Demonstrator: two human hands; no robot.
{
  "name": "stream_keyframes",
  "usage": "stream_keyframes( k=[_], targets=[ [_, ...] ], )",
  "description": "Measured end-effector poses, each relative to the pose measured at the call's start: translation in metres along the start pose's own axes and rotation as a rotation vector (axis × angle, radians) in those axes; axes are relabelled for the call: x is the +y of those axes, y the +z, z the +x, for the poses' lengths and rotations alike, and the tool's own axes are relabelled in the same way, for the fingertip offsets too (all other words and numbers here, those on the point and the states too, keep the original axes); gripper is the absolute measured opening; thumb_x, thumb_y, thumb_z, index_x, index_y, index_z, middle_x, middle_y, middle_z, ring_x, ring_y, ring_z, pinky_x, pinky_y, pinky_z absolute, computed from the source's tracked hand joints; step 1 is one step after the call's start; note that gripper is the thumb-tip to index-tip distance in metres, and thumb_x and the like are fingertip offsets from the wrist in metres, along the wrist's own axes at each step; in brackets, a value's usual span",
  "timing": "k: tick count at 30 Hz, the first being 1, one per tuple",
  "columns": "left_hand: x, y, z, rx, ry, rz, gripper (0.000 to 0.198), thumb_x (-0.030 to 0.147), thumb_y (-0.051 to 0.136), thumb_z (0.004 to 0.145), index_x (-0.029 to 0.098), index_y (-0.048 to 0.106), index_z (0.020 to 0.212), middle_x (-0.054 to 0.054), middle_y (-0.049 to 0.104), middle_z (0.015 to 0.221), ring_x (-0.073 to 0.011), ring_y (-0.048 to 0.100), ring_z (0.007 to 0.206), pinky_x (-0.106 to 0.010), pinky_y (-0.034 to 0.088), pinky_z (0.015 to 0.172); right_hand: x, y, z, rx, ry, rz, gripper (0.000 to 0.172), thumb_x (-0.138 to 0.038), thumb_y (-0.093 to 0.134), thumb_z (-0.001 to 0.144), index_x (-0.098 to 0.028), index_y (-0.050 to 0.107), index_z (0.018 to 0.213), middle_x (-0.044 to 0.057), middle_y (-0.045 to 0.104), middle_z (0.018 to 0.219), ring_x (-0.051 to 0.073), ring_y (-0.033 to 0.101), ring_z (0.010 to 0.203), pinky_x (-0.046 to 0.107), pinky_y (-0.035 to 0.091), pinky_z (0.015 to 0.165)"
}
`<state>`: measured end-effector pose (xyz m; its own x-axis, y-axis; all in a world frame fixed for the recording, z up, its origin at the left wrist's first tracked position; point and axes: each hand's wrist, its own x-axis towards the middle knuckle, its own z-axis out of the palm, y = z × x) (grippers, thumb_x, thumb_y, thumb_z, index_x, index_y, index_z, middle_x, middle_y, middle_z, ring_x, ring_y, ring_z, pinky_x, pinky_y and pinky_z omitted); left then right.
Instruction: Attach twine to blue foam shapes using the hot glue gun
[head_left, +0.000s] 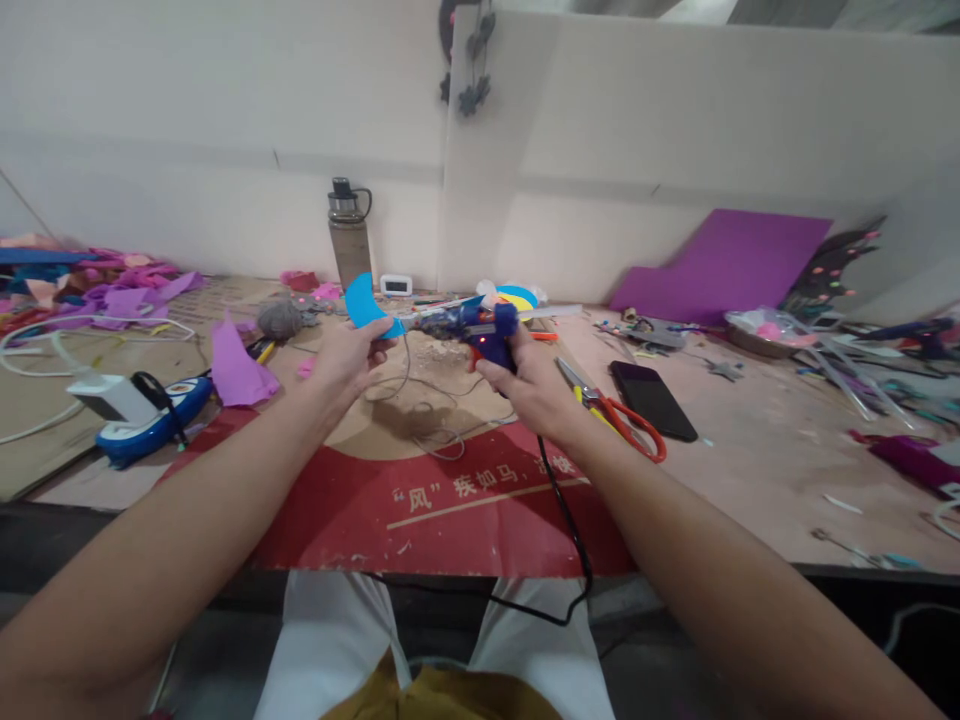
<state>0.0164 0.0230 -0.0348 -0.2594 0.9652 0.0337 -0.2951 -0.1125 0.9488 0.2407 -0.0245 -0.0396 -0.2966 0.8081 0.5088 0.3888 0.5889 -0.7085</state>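
Note:
My left hand (354,352) pinches a curved blue felt-like piece (364,302) between thumb and fingers, held up above the table. A thin grey string hangs from near its right end and trails down in loose loops onto the cardboard. In my right hand (526,384) is a dark blue glue gun (480,328), with a small red light showing and fingers wrapped round its handle by the orange trigger. Its nozzle points left, close to the blue piece; whether they touch I cannot tell. A black cord (564,510) drops from the gun over the table's front edge.
Red-handled scissors (611,405) and a black phone (654,400) lie right of my right hand. On the left are a blue power strip (154,420) and felt scraps (112,290). A bottle (349,240) stands at the back; a purple sheet (724,265) leans against the wall.

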Motion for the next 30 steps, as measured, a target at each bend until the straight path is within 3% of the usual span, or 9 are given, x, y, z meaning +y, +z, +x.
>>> stream_keyframes(
  k=[6, 10, 15, 18, 20, 23, 25, 27, 30],
  targets=[
    [-0.003, 0.0, -0.001, -0.017, 0.032, 0.035, 0.013, 0.017, 0.072, 0.064, 0.015, 0.059, 0.062, -0.001, 0.061, 0.059, -0.0078, 0.052, 0.049, -0.018, 0.029, 0.041, 0.015, -0.002, 0.013, 0.155, 0.369, 0.599, 0.015, -0.026, 0.058, 0.076, -0.022, 0.049, 0.088, -0.005, 0.05, 0.063, 0.01, 0.049, 0.053, 0.023, 0.045, 0.051],
    [-0.002, 0.004, -0.005, -0.059, 0.047, 0.023, 0.015, 0.018, 0.073, 0.061, 0.014, 0.059, 0.062, -0.002, 0.062, 0.059, -0.0081, 0.053, 0.049, -0.018, 0.029, 0.041, 0.035, 0.004, 0.027, 0.16, 0.621, 0.448, 0.009, -0.022, 0.055, 0.076, -0.02, 0.047, 0.075, -0.005, 0.047, 0.057, 0.009, 0.047, 0.047, 0.023, 0.045, 0.048],
    [-0.003, 0.006, -0.008, -0.141, 0.04, 0.022, 0.017, 0.02, 0.076, 0.059, 0.012, 0.061, 0.063, -0.002, 0.062, 0.058, -0.0077, 0.053, 0.049, -0.017, 0.031, 0.042, 0.055, 0.007, 0.039, 0.037, 0.691, 0.258, 0.016, -0.02, 0.059, 0.077, -0.017, 0.052, 0.063, 0.003, 0.056, 0.056, 0.015, 0.055, 0.049, 0.029, 0.046, 0.049],
    [-0.005, 0.005, -0.007, -0.157, 0.061, 0.041, 0.018, 0.022, 0.076, 0.059, 0.012, 0.063, 0.064, -0.003, 0.063, 0.06, -0.0079, 0.054, 0.051, -0.018, 0.033, 0.044, 0.048, 0.001, 0.036, 0.041, 0.685, 0.091, 0.016, -0.02, 0.063, 0.076, -0.016, 0.055, 0.062, 0.012, 0.064, 0.071, 0.026, 0.064, 0.075, 0.037, 0.05, 0.065],
    [-0.006, 0.006, -0.008, -0.162, 0.103, 0.066, 0.019, 0.025, 0.076, 0.061, 0.012, 0.063, 0.064, -0.003, 0.063, 0.059, -0.0078, 0.053, 0.051, -0.018, 0.034, 0.045, 0.035, -0.001, 0.031, 0.135, 0.572, -0.076, 0.012, -0.021, 0.064, 0.076, -0.017, 0.057, 0.068, 0.018, 0.065, 0.094, 0.031, 0.058, 0.105, 0.042, 0.047, 0.084],
    [-0.008, 0.008, -0.01, -0.168, 0.154, 0.095, 0.019, 0.027, 0.076, 0.063, 0.013, 0.063, 0.064, -0.003, 0.063, 0.059, -0.0078, 0.052, 0.05, -0.019, 0.034, 0.046, 0.012, 0.012, 0.027, 0.261, 0.127, -0.402, 0.009, -0.023, 0.054, 0.083, -0.016, 0.059, 0.087, 0.019, 0.061, 0.113, 0.032, 0.048, 0.12, 0.051, 0.036, 0.1],
    [-0.008, 0.01, -0.012, -0.167, 0.166, 0.104, 0.018, 0.027, 0.075, 0.064, 0.013, 0.063, 0.064, -0.003, 0.063, 0.059, -0.0082, 0.052, 0.05, -0.02, 0.032, 0.046, 0.001, 0.031, 0.028, 0.207, 0.072, -0.137, 0.021, -0.02, 0.056, 0.081, -0.017, 0.054, 0.101, 0.015, 0.06, 0.117, 0.027, 0.053, 0.117, 0.046, 0.039, 0.101],
    [-0.008, 0.011, -0.012, -0.165, 0.177, 0.105, 0.017, 0.027, 0.074, 0.064, 0.014, 0.063, 0.065, -0.002, 0.063, 0.059, -0.0086, 0.052, 0.05, -0.02, 0.032, 0.046, -0.004, 0.053, 0.032, 0.103, 0.201, 0.321, 0.028, -0.017, 0.055, 0.08, -0.021, 0.047, 0.107, 0.011, 0.063, 0.115, 0.021, 0.059, 0.111, 0.038, 0.047, 0.093],
    [-0.008, 0.009, -0.01, -0.127, 0.2, 0.112, 0.017, 0.026, 0.073, 0.065, 0.015, 0.061, 0.064, -0.001, 0.061, 0.058, -0.0088, 0.051, 0.05, -0.021, 0.034, 0.048, -0.005, 0.073, 0.036, -0.016, 0.249, 0.429, 0.013, -0.02, 0.05, 0.085, -0.024, 0.046, 0.097, 0.004, 0.068, 0.085, 0.018, 0.068, 0.083, 0.033, 0.052, 0.074]
  ],
)
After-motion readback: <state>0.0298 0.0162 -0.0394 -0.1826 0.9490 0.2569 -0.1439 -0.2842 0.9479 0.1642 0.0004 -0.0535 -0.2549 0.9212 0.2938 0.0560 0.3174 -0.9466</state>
